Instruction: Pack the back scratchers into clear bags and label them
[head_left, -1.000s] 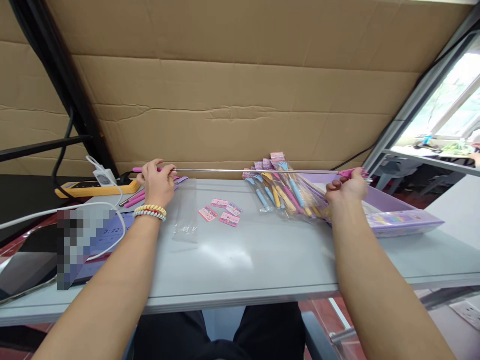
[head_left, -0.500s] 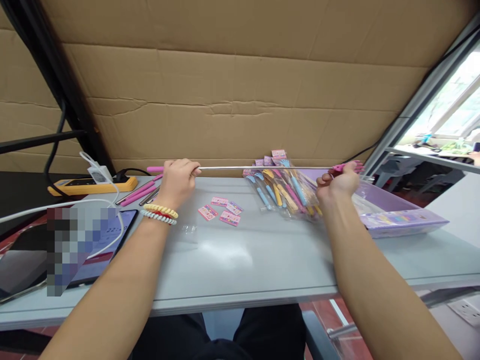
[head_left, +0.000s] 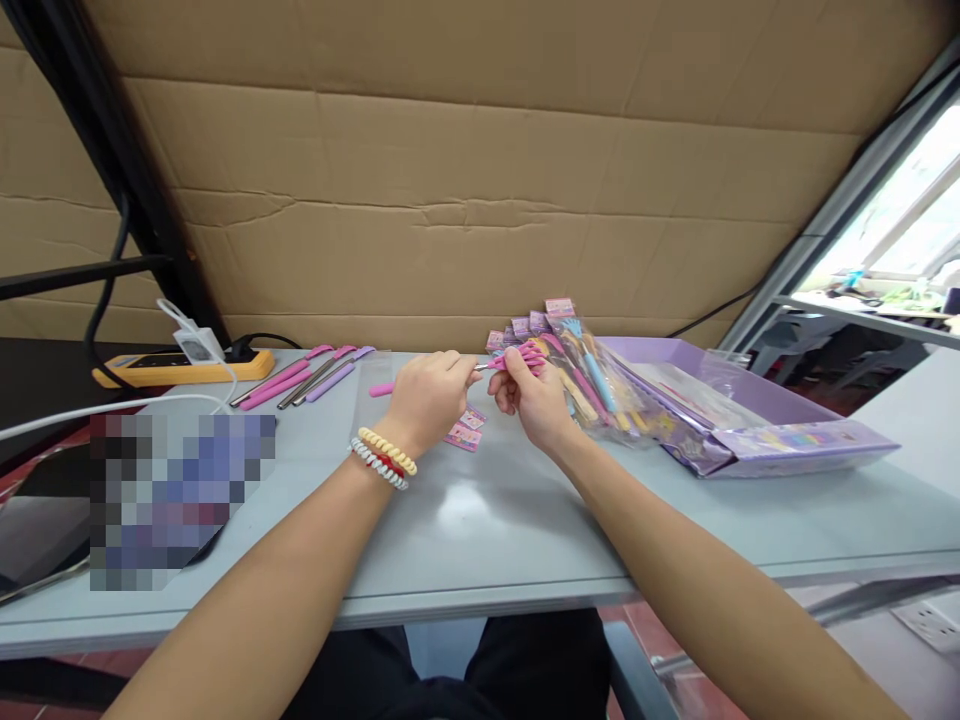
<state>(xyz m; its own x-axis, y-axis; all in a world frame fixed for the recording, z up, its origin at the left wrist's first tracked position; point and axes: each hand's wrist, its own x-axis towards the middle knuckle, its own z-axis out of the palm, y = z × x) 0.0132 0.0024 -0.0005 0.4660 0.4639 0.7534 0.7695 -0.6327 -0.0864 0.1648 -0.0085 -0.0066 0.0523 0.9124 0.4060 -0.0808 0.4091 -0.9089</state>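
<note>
Between my two hands is a pink telescopic back scratcher (head_left: 381, 390), its metal rod mostly collapsed. My left hand (head_left: 430, 397), with coiled bands at the wrist, is wrapped round the handle side, and the pink handle end sticks out to the left. Fingers of my right hand (head_left: 541, 402) pinch the pink claw head. Only a short bit of metal shows between the hands. Below them lie small printed cards (head_left: 463, 437), partly covered by my left hand. A clear plastic sleeve (head_left: 367, 400) lies left of that hand.
Bagged back scratchers (head_left: 596, 380) are piled right of my hands, against a purple box (head_left: 810, 440). Several loose back scratchers (head_left: 281, 385) lie at the left, near a yellow power strip (head_left: 142, 370) and a white cable. Cardboard (head_left: 480, 170) stands behind the table.
The rod was stretched long between my hands; now it is pushed in. My right hand has come left and my left hand right, close together and lower.
</note>
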